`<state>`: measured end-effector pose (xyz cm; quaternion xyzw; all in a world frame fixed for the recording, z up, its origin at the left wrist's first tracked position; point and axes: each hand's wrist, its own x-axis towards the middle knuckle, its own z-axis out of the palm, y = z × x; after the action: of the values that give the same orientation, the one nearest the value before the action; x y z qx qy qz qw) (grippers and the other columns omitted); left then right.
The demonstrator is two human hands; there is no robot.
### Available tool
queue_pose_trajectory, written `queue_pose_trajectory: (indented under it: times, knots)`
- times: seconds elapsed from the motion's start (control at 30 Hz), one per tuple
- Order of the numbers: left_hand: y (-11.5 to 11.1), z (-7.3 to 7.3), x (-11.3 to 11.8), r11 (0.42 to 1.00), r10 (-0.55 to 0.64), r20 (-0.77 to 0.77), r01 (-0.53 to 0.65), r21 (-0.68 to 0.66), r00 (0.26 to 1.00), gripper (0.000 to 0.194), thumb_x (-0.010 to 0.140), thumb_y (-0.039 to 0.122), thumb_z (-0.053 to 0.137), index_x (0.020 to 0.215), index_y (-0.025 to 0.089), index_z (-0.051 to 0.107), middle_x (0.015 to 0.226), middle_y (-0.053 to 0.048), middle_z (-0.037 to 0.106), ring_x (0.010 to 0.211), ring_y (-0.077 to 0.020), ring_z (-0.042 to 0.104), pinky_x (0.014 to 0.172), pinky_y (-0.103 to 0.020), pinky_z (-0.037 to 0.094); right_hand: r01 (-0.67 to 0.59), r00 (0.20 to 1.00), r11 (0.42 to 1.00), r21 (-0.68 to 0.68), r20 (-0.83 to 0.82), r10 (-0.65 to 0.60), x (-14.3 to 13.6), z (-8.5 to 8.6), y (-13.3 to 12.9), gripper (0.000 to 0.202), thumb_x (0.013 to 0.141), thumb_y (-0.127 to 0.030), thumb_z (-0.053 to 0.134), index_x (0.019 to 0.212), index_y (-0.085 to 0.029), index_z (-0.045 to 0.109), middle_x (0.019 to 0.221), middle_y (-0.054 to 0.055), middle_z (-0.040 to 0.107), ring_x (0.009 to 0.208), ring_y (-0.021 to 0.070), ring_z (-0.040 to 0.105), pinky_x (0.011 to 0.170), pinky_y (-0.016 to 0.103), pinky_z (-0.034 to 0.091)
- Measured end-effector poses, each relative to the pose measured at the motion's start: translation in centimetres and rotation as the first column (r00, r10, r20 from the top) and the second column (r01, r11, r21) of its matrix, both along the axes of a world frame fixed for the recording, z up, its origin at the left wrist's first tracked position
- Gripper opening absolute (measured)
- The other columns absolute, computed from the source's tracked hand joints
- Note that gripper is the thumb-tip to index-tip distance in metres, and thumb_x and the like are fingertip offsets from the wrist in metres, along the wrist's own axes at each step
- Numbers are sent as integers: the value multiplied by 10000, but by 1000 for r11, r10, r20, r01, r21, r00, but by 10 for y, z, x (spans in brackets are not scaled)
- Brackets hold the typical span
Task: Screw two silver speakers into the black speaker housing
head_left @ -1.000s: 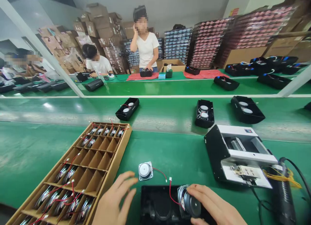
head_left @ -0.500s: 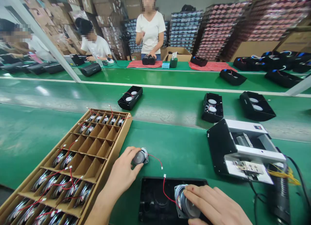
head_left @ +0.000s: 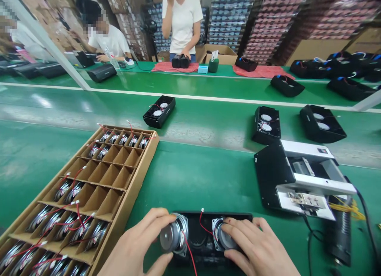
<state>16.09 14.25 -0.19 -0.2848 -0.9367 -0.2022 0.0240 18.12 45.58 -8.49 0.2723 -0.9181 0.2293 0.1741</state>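
The left hand (head_left: 138, 242) had its fingers part-open around one speaker (head_left: 169, 237). The right hand (head_left: 254, 242) (fingers likewise curved) held a second speaker (head_left: 224, 237) over the case (head_left: 199, 250)

A machine (head_left: 287, 181) to your right, a far table (head_left: 178, 85) ahead of you.
Near your own table's (head_left: 202, 172) far edge, the black-and-white machine has a black tool (head_left: 342, 242) just beside it. Facing you, red cloths (head_left: 159, 67) lie along the far table's far edge, a blue box (head_left: 203, 69) between them; a standing person in white (head_left: 182, 24) is behind.
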Motion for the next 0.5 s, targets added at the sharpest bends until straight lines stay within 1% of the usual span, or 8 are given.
queue_pose_trajectory:
  times: [0.03,0.1,0.2,0.3,0.4,0.5]
  knots:
    - [1,-2,1,1000,-15,-19,15,-21,1000,560,806,173,640,1333,322,519,1282,5,632,1081,-124,698,875,-149,581,12,1000,1000,-18,12,-12,0,-1,-2,458,1132,-483,287,1122,-229,668,1142,-34,715,924,148,658,810,373,319]
    - [3,-6,4,999,-33,-21,32,-42,999,556,797,177,649,1322,308,520,1282,-1,631,1090,-124,691,896,-156,575,12,1000,999,-33,27,-11,0,-1,-4,453,1124,-500,307,1117,-233,674,1132,-33,713,914,153,649,801,376,311]
    - [6,-10,6,999,-35,7,36,-34,999,564,785,168,645,1318,301,517,1289,-4,616,1073,-124,683,883,-166,580,-10,1000,1000,-13,20,10,-1,3,-3,425,1131,-452,322,1114,-221,678,1127,-20,710,928,159,643,799,369,309]
    - [9,-11,7,999,-41,16,41,-18,999,589,757,140,654,1306,305,520,1271,1,616,1065,-132,680,873,-178,584,-26,999,999,28,-21,27,-1,9,-1,400,1137,-393,322,1111,-214,680,1108,-12,713,923,161,640,824,365,320]
    - [10,-10,6,998,-55,11,55,-21,998,591,757,145,673,1305,306,519,1266,3,617,1074,-132,677,863,-173,584,-36,999,999,23,-40,37,-2,13,1,380,1133,-393,343,1102,-221,681,1116,-17,713,929,161,638,845,361,325]
    - [9,-10,6,998,-57,8,57,-33,998,591,764,159,685,1308,315,516,1270,9,618,1072,-128,679,850,-165,585,-48,999,998,28,-17,49,-2,12,2,370,1132,-396,352,1115,-229,681,1112,-24,712,919,162,639,830,359,318]
